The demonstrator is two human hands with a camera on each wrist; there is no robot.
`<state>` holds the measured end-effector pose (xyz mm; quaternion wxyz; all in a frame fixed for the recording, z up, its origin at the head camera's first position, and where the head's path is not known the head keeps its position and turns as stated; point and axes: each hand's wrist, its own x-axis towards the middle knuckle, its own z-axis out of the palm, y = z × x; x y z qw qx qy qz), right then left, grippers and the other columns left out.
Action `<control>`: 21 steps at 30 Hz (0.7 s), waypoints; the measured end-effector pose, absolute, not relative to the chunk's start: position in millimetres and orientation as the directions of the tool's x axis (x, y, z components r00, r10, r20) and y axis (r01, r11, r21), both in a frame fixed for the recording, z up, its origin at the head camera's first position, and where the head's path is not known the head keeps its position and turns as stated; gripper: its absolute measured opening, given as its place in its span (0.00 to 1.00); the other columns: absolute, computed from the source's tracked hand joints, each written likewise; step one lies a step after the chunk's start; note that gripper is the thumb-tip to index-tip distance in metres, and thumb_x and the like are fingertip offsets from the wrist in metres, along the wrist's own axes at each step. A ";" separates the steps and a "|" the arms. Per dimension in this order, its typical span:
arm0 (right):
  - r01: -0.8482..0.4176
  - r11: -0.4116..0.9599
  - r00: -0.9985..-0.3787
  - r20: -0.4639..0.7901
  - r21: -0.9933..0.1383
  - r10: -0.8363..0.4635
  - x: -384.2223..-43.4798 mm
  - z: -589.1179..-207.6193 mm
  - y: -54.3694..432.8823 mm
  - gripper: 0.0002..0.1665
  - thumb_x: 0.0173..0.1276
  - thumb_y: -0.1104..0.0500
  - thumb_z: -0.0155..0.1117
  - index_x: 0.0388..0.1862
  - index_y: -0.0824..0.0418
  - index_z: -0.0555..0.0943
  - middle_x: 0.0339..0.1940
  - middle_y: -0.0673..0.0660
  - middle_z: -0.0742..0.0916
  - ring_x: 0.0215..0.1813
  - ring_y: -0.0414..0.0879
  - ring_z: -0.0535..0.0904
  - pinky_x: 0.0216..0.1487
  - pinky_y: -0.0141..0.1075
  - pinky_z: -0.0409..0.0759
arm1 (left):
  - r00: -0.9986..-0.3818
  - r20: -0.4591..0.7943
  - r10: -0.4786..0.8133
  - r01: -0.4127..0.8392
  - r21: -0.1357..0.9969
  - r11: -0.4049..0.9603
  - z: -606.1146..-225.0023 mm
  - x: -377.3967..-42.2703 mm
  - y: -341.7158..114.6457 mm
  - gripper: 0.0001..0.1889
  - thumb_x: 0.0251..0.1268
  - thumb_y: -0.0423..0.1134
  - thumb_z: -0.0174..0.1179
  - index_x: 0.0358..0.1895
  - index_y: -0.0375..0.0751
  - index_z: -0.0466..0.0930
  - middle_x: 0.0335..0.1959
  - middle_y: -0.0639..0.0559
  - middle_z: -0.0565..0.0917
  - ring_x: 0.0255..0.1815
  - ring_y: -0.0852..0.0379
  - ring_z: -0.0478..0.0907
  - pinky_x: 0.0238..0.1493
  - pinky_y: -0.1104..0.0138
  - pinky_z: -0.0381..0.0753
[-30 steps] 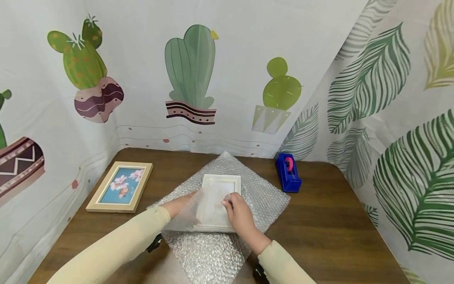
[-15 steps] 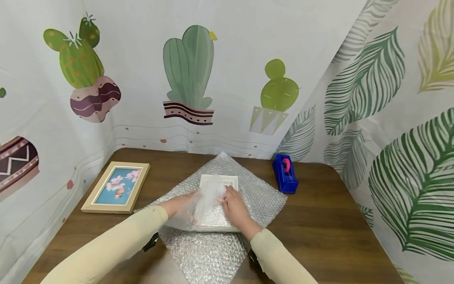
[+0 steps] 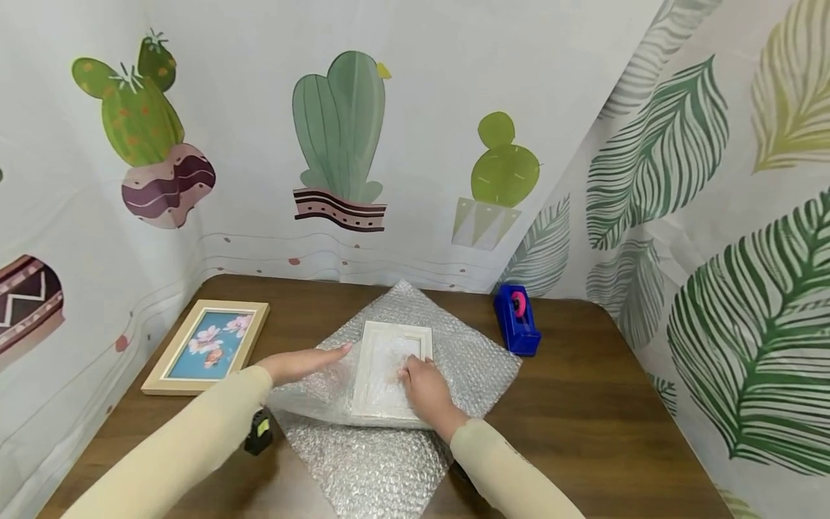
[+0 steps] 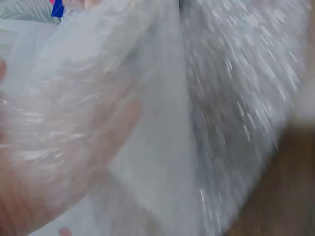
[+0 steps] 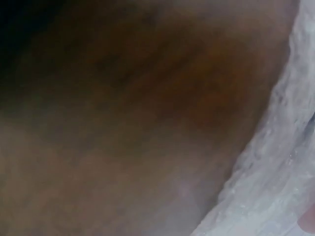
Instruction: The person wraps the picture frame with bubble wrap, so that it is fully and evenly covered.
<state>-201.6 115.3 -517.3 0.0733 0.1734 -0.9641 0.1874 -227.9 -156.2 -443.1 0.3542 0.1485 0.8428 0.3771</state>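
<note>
A white picture frame (image 3: 389, 404) lies on a sheet of bubble wrap (image 3: 470, 346), which is set cornerwise on the table. The left flap of the sheet is folded over the frame. My right hand (image 3: 428, 393) pinches that flap above the frame's middle, thumb against fingers. Straight-fingered, my left hand (image 3: 305, 362) is at the fold on the left side. Through the clear wrap in the left wrist view, my left thumb (image 4: 118, 128) shows blurred. At the edge of the right wrist view is more wrap (image 5: 275, 172) with a fingertip on it.
A light wooden frame with a flower picture (image 3: 204, 348) lies at the left of the brown table (image 3: 583, 404). At the back right stands a blue tape dispenser (image 3: 516, 321) with a pink core. A patterned cloth (image 3: 421, 144) hangs behind the table.
My left hand has drawn back to the left out of the fold, its fingers now straight. My right hand still pinches the flap, which now lies lower over the white frame.
</note>
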 end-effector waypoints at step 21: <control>-0.328 0.884 -0.941 0.199 -0.333 -0.274 -205.7 -521.8 111.7 0.13 0.76 0.53 0.60 0.31 0.55 0.71 0.21 0.52 0.78 0.26 0.47 0.77 0.39 0.43 0.81 | -0.858 -0.353 0.374 0.047 0.670 0.741 -474.0 -198.6 -195.6 0.10 0.57 0.33 0.67 0.26 0.36 0.74 0.17 0.53 0.77 0.18 0.62 0.70 0.23 0.71 0.69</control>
